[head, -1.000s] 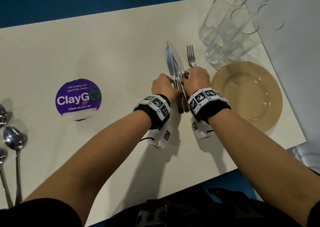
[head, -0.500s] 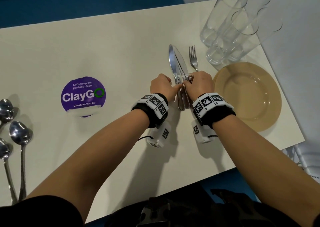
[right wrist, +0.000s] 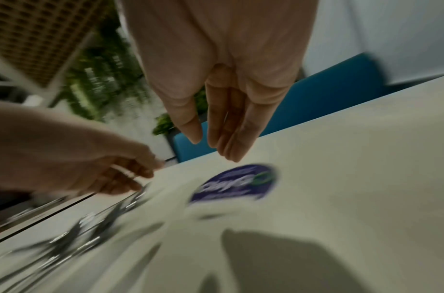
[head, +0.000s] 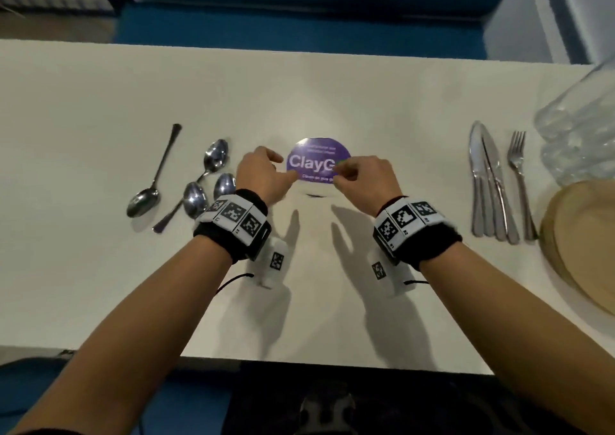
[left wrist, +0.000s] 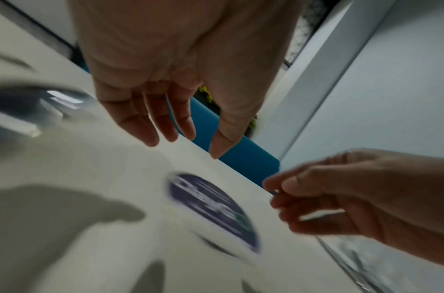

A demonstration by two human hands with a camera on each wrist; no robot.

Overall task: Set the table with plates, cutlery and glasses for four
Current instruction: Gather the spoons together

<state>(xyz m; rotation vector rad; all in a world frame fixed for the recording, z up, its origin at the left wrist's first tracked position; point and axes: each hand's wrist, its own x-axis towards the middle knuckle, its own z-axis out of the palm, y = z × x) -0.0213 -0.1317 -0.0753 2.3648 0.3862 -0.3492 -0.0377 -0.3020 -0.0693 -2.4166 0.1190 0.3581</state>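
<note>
Both hands hover empty over the middle of the white table (head: 332, 95), on either side of a purple ClayGo sticker (head: 316, 162). My left hand (head: 278, 168) (left wrist: 190, 144) has relaxed, slightly bent fingers and holds nothing. My right hand (head: 346, 172) (right wrist: 211, 147) is likewise loose and empty. Several knives (head: 489, 185) lie side by side at the right, with a fork (head: 517, 175) next to them. Several spoons (head: 194, 198) lie scattered just left of my left wrist. A stack of tan plates (head: 589, 245) and clear glasses (head: 572, 135) sit at the far right edge.
The table's near edge (head: 299, 354) runs just below my forearms. Blue seating (head: 299, 19) lies beyond the far edge. Both wrist views are blurred by motion.
Both hands have let go of the knives and moved left to the sticker. The knives now lie beside the fork. The head view has swung left, bringing the spoons into fuller view.
</note>
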